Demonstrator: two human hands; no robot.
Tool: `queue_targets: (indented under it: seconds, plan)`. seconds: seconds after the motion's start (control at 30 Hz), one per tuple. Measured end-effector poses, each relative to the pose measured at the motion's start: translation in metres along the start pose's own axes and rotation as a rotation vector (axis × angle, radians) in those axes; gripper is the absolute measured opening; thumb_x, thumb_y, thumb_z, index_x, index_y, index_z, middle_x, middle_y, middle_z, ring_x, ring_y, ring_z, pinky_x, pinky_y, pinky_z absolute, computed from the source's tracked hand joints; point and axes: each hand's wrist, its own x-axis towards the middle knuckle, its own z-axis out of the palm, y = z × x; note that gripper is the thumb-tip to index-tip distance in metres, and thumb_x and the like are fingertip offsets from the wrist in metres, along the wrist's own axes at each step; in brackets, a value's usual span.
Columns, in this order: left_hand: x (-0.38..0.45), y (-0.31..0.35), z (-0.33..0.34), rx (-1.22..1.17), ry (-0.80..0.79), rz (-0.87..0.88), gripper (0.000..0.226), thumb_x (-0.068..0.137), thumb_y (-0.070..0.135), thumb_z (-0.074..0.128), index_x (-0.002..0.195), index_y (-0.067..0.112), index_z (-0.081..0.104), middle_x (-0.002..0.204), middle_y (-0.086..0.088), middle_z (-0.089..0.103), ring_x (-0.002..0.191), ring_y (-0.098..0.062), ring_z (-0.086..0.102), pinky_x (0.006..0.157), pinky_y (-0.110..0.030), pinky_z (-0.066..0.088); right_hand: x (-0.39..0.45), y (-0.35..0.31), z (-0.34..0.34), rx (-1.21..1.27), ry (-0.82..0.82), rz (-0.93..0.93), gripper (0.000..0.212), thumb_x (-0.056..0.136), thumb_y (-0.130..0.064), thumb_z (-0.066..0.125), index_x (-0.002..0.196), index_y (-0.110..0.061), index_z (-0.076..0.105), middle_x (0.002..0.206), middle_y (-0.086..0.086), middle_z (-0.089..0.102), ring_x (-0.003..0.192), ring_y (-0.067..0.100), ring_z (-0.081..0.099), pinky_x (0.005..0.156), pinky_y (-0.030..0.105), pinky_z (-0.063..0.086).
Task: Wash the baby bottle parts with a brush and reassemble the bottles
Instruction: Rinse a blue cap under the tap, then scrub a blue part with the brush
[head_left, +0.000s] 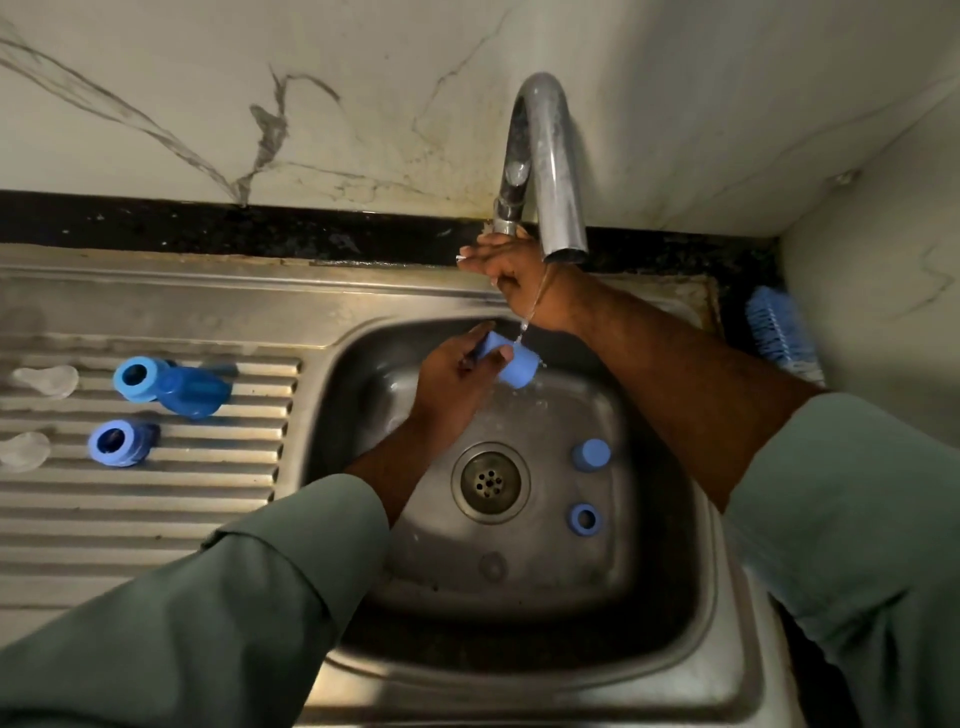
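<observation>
Blue cap (511, 365), unlabelled, sits in the left hand's (457, 379) grip; right hand (511, 270) open at tap (545, 166).

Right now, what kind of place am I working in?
Most likely a home kitchen sink area. A stainless steel sink with a ribbed drainboard sits against a marble-patterned wall, a chrome tap runs water, and a blue bottle brush lies on the dark counter beside it.
</observation>
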Motion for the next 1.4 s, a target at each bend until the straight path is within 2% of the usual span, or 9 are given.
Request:
queue_targets:
  seconds: [0.17,0.33,0.4,0.6,0.83,1.03,1.13,1.23,1.4]
  plan:
    - [-0.001,0.012,0.012,-0.622,-0.043,-0.387,0.020,0.099,0.013,0.053,0.117,0.014,0.061,0.092,-0.003,0.069,0.079,-0.014,0.067,0.068,-0.028,0.055,0.000,0.000,-0.001,-0.071,0.089,0.029,0.044,0.089,0.004,0.038,0.131,0.006,0.050,0.123,0.006,0.064,0.123,0.019,0.053,0.110,0.017,0.028]
    - [0.000,0.017,0.018,-1.085,0.118,-0.740,0.019,0.099,0.025,0.053,0.097,0.007,0.059,0.084,-0.014,0.064,0.071,-0.020,0.060,0.057,-0.026,0.053,0.004,0.002,0.003,0.030,0.001,0.022,0.047,0.084,0.007,0.043,0.127,-0.003,0.058,0.134,0.015,0.055,0.130,0.033,0.044,0.116,0.034,0.022]
    - [0.001,0.021,0.020,-1.084,0.170,-0.812,0.018,0.099,0.020,0.052,0.095,0.004,0.058,0.076,-0.015,0.065,0.062,-0.019,0.061,0.050,-0.021,0.053,0.004,0.002,0.003,0.060,0.003,0.044,0.049,0.085,0.012,0.045,0.129,-0.004,0.056,0.137,0.014,0.052,0.132,0.030,0.041,0.114,0.015,0.013]
    - [-0.004,0.022,0.027,-1.035,0.182,-0.901,0.013,0.096,0.008,0.053,0.093,-0.002,0.060,0.061,-0.013,0.067,0.046,-0.015,0.063,0.050,-0.019,0.054,0.007,0.000,0.003,0.112,-0.010,0.110,0.052,0.084,0.014,0.047,0.132,-0.005,0.053,0.139,0.013,0.050,0.131,0.024,0.040,0.110,0.004,0.009]
    - [-0.004,0.023,0.029,-1.006,0.175,-0.907,0.015,0.096,0.014,0.060,0.095,0.000,0.060,0.081,-0.016,0.066,0.070,-0.020,0.064,0.052,-0.023,0.058,0.008,-0.025,0.002,0.051,-0.029,0.180,0.061,0.092,0.005,0.039,0.149,-0.010,0.024,0.145,0.018,0.040,0.129,0.020,0.044,0.113,0.035,0.031]
    - [-0.007,0.038,0.021,-1.062,0.103,-0.760,0.014,0.097,0.019,0.060,0.094,0.005,0.060,0.084,-0.014,0.071,0.076,-0.021,0.068,0.063,-0.030,0.060,-0.023,-0.047,-0.039,0.954,0.291,0.490,0.021,0.095,0.001,0.046,0.105,-0.005,0.063,0.098,0.008,0.065,0.087,0.011,0.061,0.079,0.019,0.047]
    - [-0.016,0.059,0.017,-0.874,0.130,-0.452,0.009,0.092,0.006,0.064,0.101,0.008,0.061,0.094,-0.012,0.068,0.081,-0.020,0.067,0.069,-0.030,0.059,-0.058,-0.058,-0.036,1.142,0.458,0.584,0.017,0.094,-0.003,0.052,0.104,-0.006,0.065,0.099,0.007,0.068,0.098,0.017,0.062,0.087,0.022,0.046]
    - [-0.037,0.070,0.008,-0.252,0.185,0.172,0.034,0.084,-0.002,0.071,0.111,0.016,0.061,0.105,-0.002,0.065,0.095,-0.009,0.064,0.086,-0.020,0.053,-0.110,-0.060,-0.020,0.903,0.635,0.631,0.015,0.092,-0.004,0.056,0.096,-0.012,0.068,0.099,0.010,0.068,0.090,0.013,0.062,0.084,0.021,0.047]
    - [-0.071,0.049,-0.002,0.866,-0.314,0.393,0.051,0.095,0.012,0.059,0.144,0.017,0.047,0.146,-0.008,0.049,0.136,-0.027,0.043,0.110,-0.031,0.031,-0.202,-0.066,0.001,0.503,0.509,0.715,0.017,0.090,-0.010,0.063,0.103,-0.004,0.071,0.103,0.012,0.071,0.096,0.018,0.064,0.084,0.017,0.042]
